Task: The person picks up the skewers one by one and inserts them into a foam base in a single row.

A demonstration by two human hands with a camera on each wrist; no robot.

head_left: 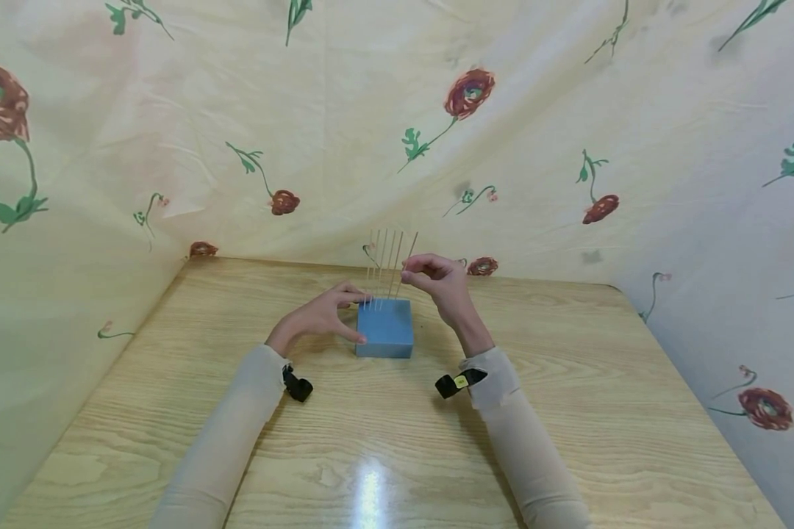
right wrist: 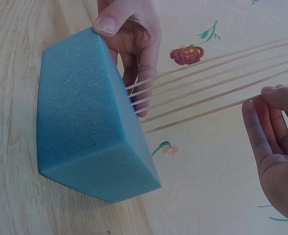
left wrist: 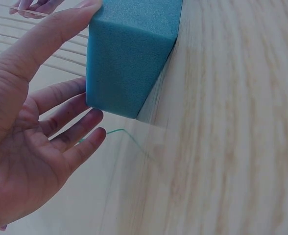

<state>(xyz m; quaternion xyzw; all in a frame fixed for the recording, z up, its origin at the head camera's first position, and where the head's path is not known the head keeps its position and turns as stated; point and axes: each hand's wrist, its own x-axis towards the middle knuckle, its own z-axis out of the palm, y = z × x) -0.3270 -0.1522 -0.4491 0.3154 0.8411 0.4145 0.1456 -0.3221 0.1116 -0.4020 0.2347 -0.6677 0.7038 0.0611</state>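
A blue foam block (head_left: 385,323) rests on the table, with several thin wooden skewers (head_left: 379,264) standing in a row from its top near the back edge. My left hand (head_left: 320,312) holds the block at its left side, thumb at the near edge and fingers toward the far edge; the thumb (right wrist: 106,24) lies on a top corner. My right hand (head_left: 445,283) pinches the rightmost skewer (right wrist: 203,115) between thumb and fingertips. That skewer leans right, its lower tip at the foam's top; whether the tip is in the foam, I cannot tell.
The wood-grain table (head_left: 370,426) extends on every side of the block. Behind it and at both sides hangs a pale cloth (head_left: 344,110) printed with red flowers. Dark straps with small cameras (head_left: 298,386) sit on both wrists.
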